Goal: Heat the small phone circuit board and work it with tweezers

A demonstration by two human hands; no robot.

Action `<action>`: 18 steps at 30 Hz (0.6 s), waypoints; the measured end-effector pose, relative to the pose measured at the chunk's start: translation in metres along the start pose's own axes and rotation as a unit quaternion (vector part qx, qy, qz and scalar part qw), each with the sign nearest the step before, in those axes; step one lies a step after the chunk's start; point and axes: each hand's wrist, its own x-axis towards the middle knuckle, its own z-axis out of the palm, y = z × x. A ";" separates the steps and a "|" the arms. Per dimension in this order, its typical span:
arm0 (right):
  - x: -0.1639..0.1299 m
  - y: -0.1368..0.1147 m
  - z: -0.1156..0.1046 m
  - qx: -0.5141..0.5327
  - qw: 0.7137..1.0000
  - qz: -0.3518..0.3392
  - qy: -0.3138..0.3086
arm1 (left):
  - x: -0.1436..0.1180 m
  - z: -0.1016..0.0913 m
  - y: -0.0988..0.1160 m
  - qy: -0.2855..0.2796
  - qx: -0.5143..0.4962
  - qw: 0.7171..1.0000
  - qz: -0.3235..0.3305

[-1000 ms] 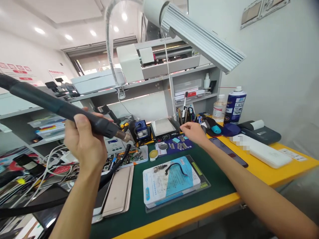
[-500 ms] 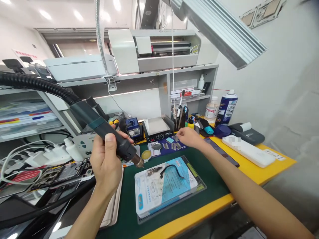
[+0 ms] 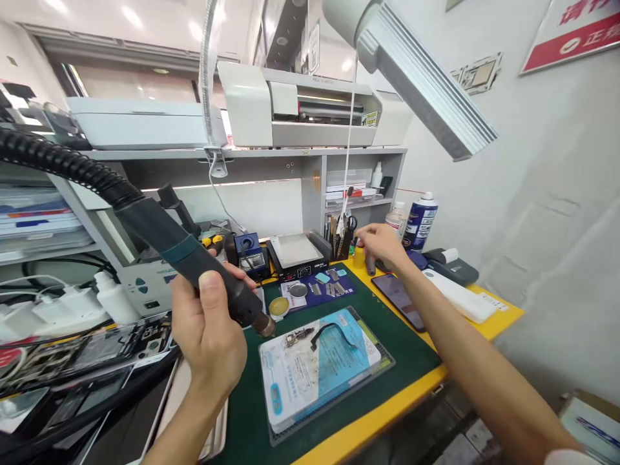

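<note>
My left hand (image 3: pixel 213 323) is wrapped round the dark handle of a hot air gun (image 3: pixel 194 261), whose metal nozzle points down and to the right. Below the nozzle lies a white and blue box (image 3: pixel 320 368), with a small circuit board (image 3: pixel 299 336) and a black flex cable (image 3: pixel 334 326) on top. My right hand (image 3: pixel 382 244) reaches to the back right, fingers curled together just above a small yellow bottle (image 3: pixel 359 258). Whatever is between those fingertips, if anything, I cannot make out. A pen holder (image 3: pixel 343 239) with tools stands just left of that hand.
A hot plate (image 3: pixel 298 252), a yellow round tin (image 3: pixel 278 307) and small metal stencils (image 3: pixel 334 289) sit at the back of the green mat (image 3: pixel 411 349). On the right lie a phone (image 3: pixel 398 300) and a spray can (image 3: pixel 420 219). Opened devices crowd the left.
My right hand has moved from above the metal stencils to the yellow bottle beside the pen holder. The view has turned rightward. My left hand still holds the hot air gun over the box.
</note>
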 end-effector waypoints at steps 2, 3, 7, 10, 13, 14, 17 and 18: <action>0.014 -0.013 -0.009 -0.016 1.000 0.003 0.018 | -0.003 0.000 0.000 0.005 0.003 1.000 0.017; 0.021 -0.021 -0.013 -0.029 0.999 0.005 0.021 | -0.004 0.000 0.000 0.006 0.005 1.000 0.024; 0.039 -0.051 -0.021 -0.089 0.996 0.006 -0.010 | -0.010 -0.001 -0.001 -0.007 0.014 0.999 0.038; 0.041 -0.064 -0.017 -0.130 0.991 -0.007 -0.040 | -0.012 -0.003 -0.002 -0.021 0.015 0.999 0.043; 0.043 -0.070 -0.004 -0.160 0.985 -0.021 -0.058 | -0.012 -0.004 -0.002 -0.021 0.018 0.998 0.051; 0.045 -0.071 0.001 -0.168 0.984 -0.022 -0.060 | -0.011 -0.005 -0.003 -0.020 0.019 0.998 0.052; 0.050 -0.073 0.014 -0.186 0.980 -0.017 -0.070 | -0.010 -0.006 -0.004 -0.017 0.025 0.998 0.046; 0.052 -0.073 0.017 -0.190 0.979 -0.014 -0.074 | -0.009 -0.007 -0.005 -0.016 0.028 0.999 0.043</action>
